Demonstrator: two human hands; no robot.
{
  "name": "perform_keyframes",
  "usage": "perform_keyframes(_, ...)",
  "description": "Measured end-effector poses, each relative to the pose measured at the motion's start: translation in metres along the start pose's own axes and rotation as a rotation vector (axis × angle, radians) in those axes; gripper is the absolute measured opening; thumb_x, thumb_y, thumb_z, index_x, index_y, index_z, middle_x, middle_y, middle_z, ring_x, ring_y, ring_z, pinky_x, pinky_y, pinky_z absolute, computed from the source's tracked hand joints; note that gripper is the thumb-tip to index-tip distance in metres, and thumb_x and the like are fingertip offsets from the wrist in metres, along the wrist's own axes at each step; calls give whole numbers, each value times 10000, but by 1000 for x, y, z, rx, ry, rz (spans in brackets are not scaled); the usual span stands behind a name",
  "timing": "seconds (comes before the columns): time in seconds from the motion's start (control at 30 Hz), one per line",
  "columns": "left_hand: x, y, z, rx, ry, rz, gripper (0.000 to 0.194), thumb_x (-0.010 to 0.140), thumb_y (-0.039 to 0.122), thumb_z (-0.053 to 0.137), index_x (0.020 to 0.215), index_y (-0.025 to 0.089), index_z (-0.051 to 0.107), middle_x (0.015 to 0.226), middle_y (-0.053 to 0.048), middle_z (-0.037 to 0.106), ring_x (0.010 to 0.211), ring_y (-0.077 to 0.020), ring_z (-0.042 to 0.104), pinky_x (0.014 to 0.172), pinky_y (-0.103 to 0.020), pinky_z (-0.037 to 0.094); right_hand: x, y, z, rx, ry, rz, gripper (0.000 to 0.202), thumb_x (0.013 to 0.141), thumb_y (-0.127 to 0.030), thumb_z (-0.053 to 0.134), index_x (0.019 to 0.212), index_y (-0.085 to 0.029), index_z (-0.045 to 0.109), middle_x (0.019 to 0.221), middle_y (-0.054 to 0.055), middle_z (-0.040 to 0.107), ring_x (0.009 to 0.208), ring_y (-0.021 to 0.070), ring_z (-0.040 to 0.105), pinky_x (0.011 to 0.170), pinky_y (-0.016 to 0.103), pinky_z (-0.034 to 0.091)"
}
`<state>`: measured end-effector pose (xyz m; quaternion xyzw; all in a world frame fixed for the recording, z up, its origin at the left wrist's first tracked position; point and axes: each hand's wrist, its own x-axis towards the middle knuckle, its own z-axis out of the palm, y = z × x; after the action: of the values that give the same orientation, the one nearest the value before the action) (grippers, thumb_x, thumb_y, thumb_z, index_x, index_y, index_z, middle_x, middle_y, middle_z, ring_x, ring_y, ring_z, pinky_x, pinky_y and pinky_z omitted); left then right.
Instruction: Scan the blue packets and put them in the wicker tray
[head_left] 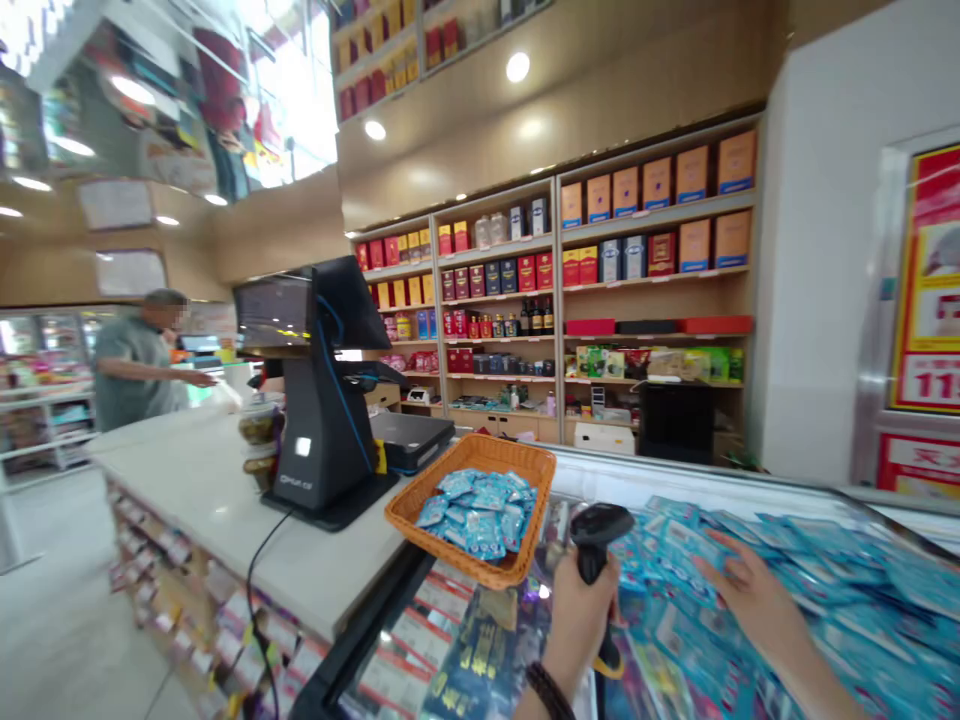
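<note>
My left hand (583, 607), with a dark bracelet at the wrist, is wrapped round the handle of a black barcode scanner (602, 523). To its right, my right hand (746, 580) touches a blue packet (684, 560) with fingers partly bent; whether it grips the packet is unclear. Many more blue packets (862, 590) lie spread over the glass counter on the right. Left of the scanner, an orange-brown wicker basket (544, 465) holds a heap of similar blue packets (480, 510).
A black point-of-sale terminal (322, 420) stands on the white counter (202, 490), its cable hanging down the front. Behind the basket is a black box-shaped device (412, 438). A person (135, 360) stands beyond the counter at left. Stocked shelves (499, 300) line the back wall.
</note>
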<state>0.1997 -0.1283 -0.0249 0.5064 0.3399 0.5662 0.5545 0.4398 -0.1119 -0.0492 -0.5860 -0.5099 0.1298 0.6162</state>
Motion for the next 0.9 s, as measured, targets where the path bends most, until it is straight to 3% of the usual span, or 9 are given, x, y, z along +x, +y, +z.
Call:
perform_keyframes(0.17,15,35,-72,-40,160,34,583,625,702,862,727,217,554,478,74,473,383,-91,428,419,-237,390,18,-41,76,282,-193,191,515,526,-543,816,947,-261,727,503,-52,544,476,233,611,588,459,630)
perform_keyframes(0.33,18,57,-141,4,351,110,624,594,732,871,710,222,531,499,75,487,389,-98,462,433,-247,434,16,-86,168,386,-429,181,382,550,-486,837,844,-266,732,576,6,678,648,297,755,775,517,663)
perform_keyframes(0.43,17,61,-171,58,406,136,626,604,750,854,691,223,526,468,68,484,380,-107,474,433,-250,431,12,-102,220,398,-482,149,269,567,-449,821,743,-279,710,507,-5,623,624,324,759,762,555,666)
perform_keyframes(0.57,15,60,-194,67,450,176,614,635,741,845,677,231,506,470,68,484,373,-108,466,426,-252,419,5,-114,261,471,-475,133,410,610,-431,795,983,-262,783,875,120,812,991,375,803,900,537,643)
perform_keyframes(0.63,15,61,-199,57,473,189,614,631,739,851,688,231,511,490,66,499,376,-109,471,428,-256,421,3,-114,264,515,-444,121,536,602,-477,802,1088,-252,785,1101,169,822,1152,391,760,952,542,619)
perform_keyframes(0.73,15,62,-198,45,487,185,626,611,747,860,676,233,507,490,65,501,381,-114,485,429,-256,420,3,-105,244,533,-419,83,579,586,-564,817,1076,-256,800,1275,181,788,1226,411,725,975,550,604)
perform_keyframes(0.8,14,63,-192,41,477,174,634,599,751,863,658,234,500,476,67,491,378,-112,481,428,-253,416,7,-94,216,502,-379,69,534,589,-576,817,1017,-256,813,1267,170,796,1216,418,727,984,551,599)
perform_keyframes(0.9,12,63,-172,33,433,171,619,609,733,868,667,225,519,478,70,488,389,-104,475,436,-246,421,15,-72,157,393,-287,77,449,625,-552,799,960,-254,822,1152,146,835,1139,418,756,957,548,611)
